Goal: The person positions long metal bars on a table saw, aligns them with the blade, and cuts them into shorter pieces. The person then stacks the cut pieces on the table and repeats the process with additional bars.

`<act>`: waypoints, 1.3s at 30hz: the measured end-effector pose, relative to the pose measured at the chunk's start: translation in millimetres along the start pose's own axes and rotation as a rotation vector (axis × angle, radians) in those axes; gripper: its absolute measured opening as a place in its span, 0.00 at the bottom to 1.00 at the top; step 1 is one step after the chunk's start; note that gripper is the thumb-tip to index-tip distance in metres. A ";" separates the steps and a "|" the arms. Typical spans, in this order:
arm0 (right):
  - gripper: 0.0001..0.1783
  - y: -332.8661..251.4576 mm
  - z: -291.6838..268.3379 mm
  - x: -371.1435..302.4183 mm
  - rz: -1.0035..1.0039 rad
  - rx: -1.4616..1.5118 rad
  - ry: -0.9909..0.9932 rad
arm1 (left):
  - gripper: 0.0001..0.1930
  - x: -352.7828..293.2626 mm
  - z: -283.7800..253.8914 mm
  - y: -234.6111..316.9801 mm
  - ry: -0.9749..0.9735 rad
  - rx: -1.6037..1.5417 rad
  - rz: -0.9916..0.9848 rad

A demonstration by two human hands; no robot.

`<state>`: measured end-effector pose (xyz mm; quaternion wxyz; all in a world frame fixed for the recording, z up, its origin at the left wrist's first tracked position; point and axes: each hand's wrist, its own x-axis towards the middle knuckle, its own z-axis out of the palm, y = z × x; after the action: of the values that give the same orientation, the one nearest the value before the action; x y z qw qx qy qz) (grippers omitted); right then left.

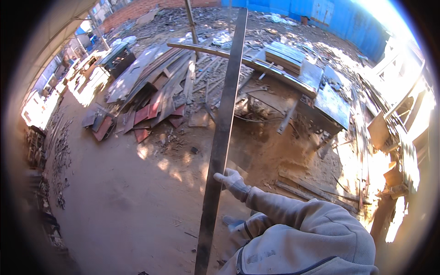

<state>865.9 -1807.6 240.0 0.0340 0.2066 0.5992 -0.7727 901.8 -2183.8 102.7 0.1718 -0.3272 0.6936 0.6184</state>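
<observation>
View: head camera, looking down over an outdoor scrap-wood yard.
Right hand: light gloved right hand (230, 180) at the end of a beige fleece sleeve (286, 207), arm reaching in from the lower right.
Grip: right hand closed on the right edge of the board, pinching it, one digit lying across the face; far-side fingers hidden.
Left hand: out of sight, grip cannot be told.
Dark board: long, narrow, flat dark-brown board (223, 114), tilted slightly right at the top, running from the lower edge almost to the top; held below its visible middle.
Ground: bare brown dirt (123, 197) left of the board, sun patches near the pile.
Plank pile: loose heap of grey-brown planks (146, 80), behind and left of the board.
Red panels: broken red panels (147, 112) at the near edge of that heap.
Long timber: pale timber (199, 48) crossing behind the dark board toward the counter.
Counter: worn grey-topped counter (333, 110), right of the board, well apart from the hand.
Board stack: flat boards (285, 56) stacked beside the counter.
Backdrop: blue sheet wall (362, 34) upper right, brick wall (133, 18) upper left.
</observation>
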 end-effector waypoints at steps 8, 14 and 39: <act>0.29 65.3 168.5 107.2 0.198 -0.135 -0.385 | 0.32 74.1 -118.0 15.2 0.273 -0.255 -0.104; 0.35 114.1 277.1 210.9 0.528 -0.183 -0.507 | 0.34 137.7 -150.1 43.5 0.432 -0.405 -0.216; 0.21 46.4 178.7 599.6 0.061 -0.789 -0.025 | 0.20 614.1 36.0 546.1 -0.139 -0.281 0.416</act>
<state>283.1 -1871.5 17.0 0.1411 0.1859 0.8433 -0.4841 85.6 -2285.6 108.5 0.0410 -0.1549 0.6396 0.7518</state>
